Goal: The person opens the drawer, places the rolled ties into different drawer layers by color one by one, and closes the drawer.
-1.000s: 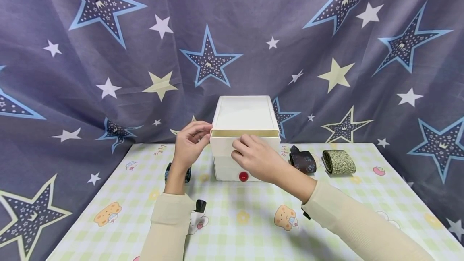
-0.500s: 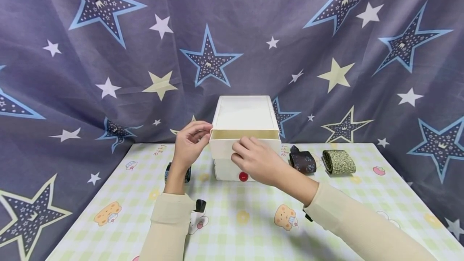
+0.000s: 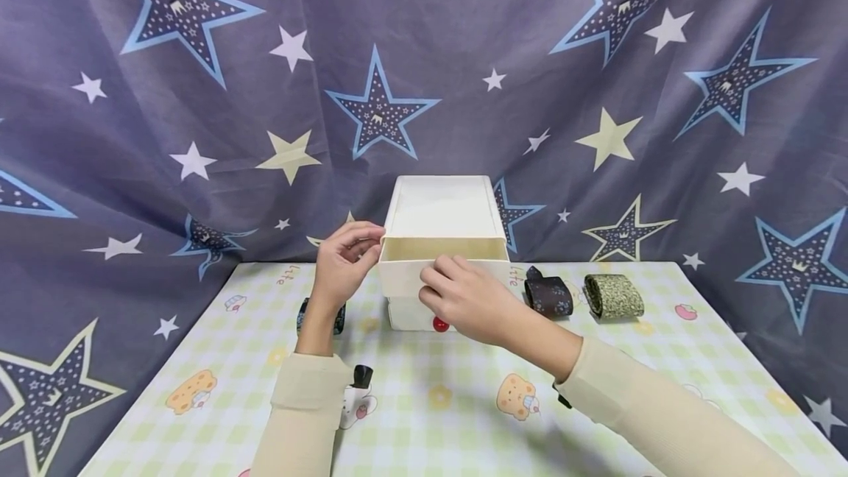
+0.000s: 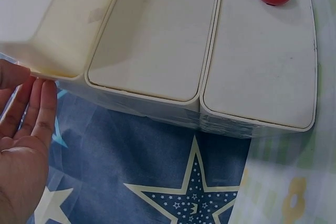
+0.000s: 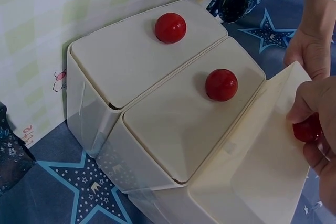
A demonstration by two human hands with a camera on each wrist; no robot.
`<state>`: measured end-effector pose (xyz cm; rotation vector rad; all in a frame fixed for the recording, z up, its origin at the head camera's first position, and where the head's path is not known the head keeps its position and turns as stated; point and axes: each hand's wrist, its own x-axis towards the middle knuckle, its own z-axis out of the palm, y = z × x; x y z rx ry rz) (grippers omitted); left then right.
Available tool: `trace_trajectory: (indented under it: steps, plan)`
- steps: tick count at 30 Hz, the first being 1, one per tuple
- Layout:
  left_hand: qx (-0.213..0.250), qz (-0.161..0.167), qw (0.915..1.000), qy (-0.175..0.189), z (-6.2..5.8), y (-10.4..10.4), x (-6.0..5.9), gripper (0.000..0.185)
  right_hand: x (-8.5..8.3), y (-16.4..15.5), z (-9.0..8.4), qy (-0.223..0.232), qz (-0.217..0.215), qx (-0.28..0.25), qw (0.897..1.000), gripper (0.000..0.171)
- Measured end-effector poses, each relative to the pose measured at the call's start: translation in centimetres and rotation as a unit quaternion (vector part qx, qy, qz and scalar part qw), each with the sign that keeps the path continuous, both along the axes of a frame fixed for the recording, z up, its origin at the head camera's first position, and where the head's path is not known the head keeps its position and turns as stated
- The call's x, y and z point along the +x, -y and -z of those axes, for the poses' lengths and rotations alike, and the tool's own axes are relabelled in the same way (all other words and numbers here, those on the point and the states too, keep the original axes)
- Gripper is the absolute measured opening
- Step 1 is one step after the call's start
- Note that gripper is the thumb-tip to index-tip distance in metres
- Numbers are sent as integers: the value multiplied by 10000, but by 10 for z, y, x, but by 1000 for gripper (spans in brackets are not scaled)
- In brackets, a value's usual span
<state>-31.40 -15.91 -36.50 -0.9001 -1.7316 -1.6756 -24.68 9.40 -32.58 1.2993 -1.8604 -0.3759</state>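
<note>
A white cabinet (image 3: 445, 205) of three stacked drawers stands at the back of the table. Its top drawer (image 3: 400, 278) is partly pulled out, and the part of its inside that shows is bare. My right hand (image 3: 470, 300) pinches that drawer's red knob (image 5: 307, 130) between thumb and fingers. The two lower drawers are closed, each with a round red knob, the middle knob (image 5: 221, 85) and the bottom knob (image 5: 170, 28). My left hand (image 3: 344, 260) touches the cabinet's upper left side near the front edge, its fingers (image 4: 46, 106) fairly straight.
Right of the cabinet lie a dark flowered rolled necktie (image 3: 548, 294) and a green speckled rolled one (image 3: 613, 296). Another dark blue roll (image 5: 235, 1) sits on the left, partly behind my left forearm. A star-patterned curtain (image 3: 424, 94) hangs behind the checked tablecloth (image 3: 437, 425).
The top drawer has come further out toward me, with my right hand on its knob. My left hand has stayed against the cabinet's side.
</note>
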Motion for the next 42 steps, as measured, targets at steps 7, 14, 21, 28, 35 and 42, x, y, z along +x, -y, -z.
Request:
trace_trajectory:
  steps: [7, 14, 21, 28, 35, 42]
  plan:
    - [39, 8, 10000, -9, 3, 0, 0, 24, 4, 0, 0, -39, -25, 96, 9999, 4]
    - [51, 42, 10000, -2, 5, 0, 0, 23, 9, 1, 1, -39, -121, 128, 9998, 5]
    - [36, -5, 10000, -6, 4, 0, 1, 23, 9, 0, 1, -66, -167, 125, 9998, 5]
    - [104, -14, 9999, -30, 2, 0, -1, 24, 10, 0, -2, -129, -163, 172, 9996, 5]
    - [71, 1, 10000, -22, 0, -2, 0, 24, 13, -1, -2, -137, -199, 115, 9996, 8]
    - [10, 8, 10000, -46, 1, -1, 0, 24, 15, -2, -1, -82, -235, 79, 9997, 8]
